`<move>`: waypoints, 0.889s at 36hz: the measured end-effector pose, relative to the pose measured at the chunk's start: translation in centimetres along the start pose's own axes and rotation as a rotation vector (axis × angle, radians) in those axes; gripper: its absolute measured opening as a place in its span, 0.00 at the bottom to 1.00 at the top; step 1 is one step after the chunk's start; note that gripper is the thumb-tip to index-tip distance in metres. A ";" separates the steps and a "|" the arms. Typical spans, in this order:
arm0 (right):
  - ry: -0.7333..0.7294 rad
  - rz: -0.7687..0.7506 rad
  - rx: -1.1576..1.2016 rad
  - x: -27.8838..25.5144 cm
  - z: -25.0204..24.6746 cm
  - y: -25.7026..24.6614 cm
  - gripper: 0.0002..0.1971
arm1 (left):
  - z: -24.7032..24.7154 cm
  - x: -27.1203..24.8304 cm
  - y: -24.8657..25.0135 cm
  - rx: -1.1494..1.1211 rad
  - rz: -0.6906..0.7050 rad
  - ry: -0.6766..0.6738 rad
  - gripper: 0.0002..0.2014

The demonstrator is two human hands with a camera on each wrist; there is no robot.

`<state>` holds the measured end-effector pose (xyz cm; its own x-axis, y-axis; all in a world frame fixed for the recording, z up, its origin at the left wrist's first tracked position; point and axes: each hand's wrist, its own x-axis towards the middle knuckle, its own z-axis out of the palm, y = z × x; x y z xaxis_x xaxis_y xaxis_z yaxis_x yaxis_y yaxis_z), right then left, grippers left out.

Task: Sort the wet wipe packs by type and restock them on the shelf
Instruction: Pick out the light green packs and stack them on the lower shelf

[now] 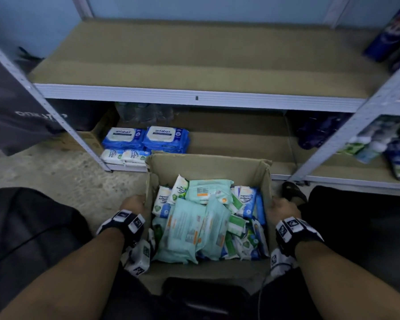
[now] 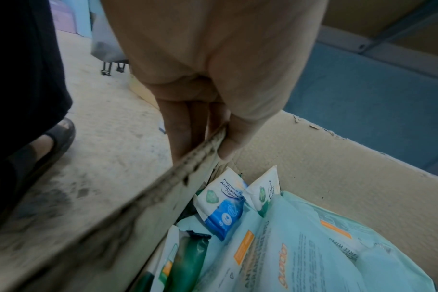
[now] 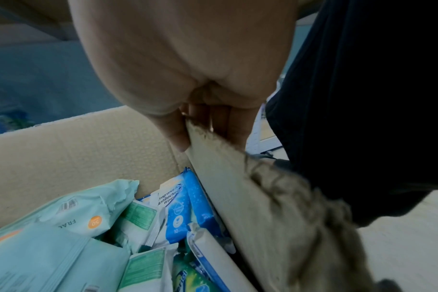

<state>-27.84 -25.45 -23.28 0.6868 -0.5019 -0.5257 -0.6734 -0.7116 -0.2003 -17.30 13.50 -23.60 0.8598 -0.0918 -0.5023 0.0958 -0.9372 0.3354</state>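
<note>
Left hand (image 1: 134, 203) and right hand (image 1: 284, 210) each pinch a side wall of the cardboard box (image 1: 208, 167), full of mixed wet wipe packs (image 1: 194, 227), below the metal shelf (image 1: 194, 95)

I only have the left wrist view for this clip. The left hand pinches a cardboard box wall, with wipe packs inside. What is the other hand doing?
Observer: The right hand grips the opposite wall of the cardboard box, thumb inside, fingers outside.
Operator: Is anything on the shelf yet?
Observer: Yes. On the bottom shelf, blue antabax packs lie stacked behind the box's left corner, with white packs in front of them.
Operator: And the shelf above?
Observer: The head view shows the upper shelf bare across its middle.
</note>
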 end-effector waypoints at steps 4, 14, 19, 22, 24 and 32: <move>0.020 0.070 0.024 -0.7 -0.3 2.1 0.14 | 0.3 0.9 2.6 0.046 0.061 0.005 0.15; 0.048 0.166 0.042 -0.6 -0.4 6.5 0.12 | 2.1 4.2 7.5 0.166 0.158 -0.066 0.16; -0.007 0.205 0.046 0.7 0.4 7.4 0.16 | 2.7 5.5 8.6 0.160 0.151 -0.121 0.15; -0.023 0.177 0.054 1.2 0.6 7.6 0.15 | 3.3 5.7 8.6 0.124 0.141 -0.108 0.12; -0.031 0.179 0.062 1.4 0.8 7.7 0.15 | 3.6 5.9 8.5 0.108 0.140 -0.108 0.12; -0.022 0.198 0.092 0.1 1.7 8.6 0.31 | 4.7 6.0 7.2 0.099 0.147 -0.067 0.19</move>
<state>-34.06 -30.81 -26.45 0.5330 -0.6159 -0.5802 -0.8175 -0.5517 -0.1654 -13.81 4.58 -27.92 0.8253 -0.2495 -0.5066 -0.0811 -0.9402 0.3309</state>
